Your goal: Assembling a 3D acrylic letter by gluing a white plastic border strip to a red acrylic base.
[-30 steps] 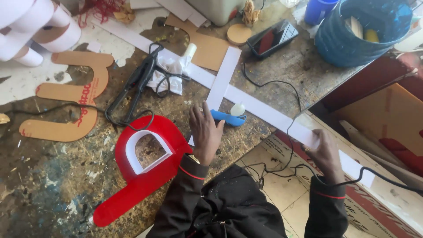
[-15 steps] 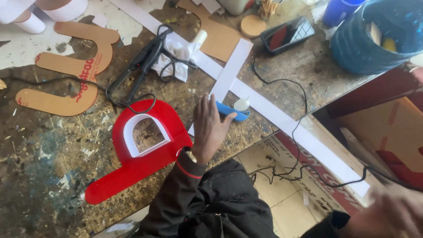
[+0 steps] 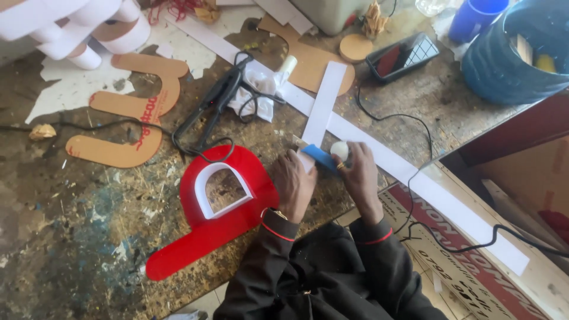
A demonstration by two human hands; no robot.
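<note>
Returned from the desk's (image 3: 89,237) edge, right hand (image 3: 358,178) now pinches the blue tool (image 3: 320,157) beside flat-pressed left hand (image 3: 293,184); next, probably a steady stroke along white strip (image 3: 323,106).

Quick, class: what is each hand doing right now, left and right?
Left hand: fingers curled, pressing down at the blue tool on the white strip.
Right hand: closed on the blue tool's white knob.
</note>
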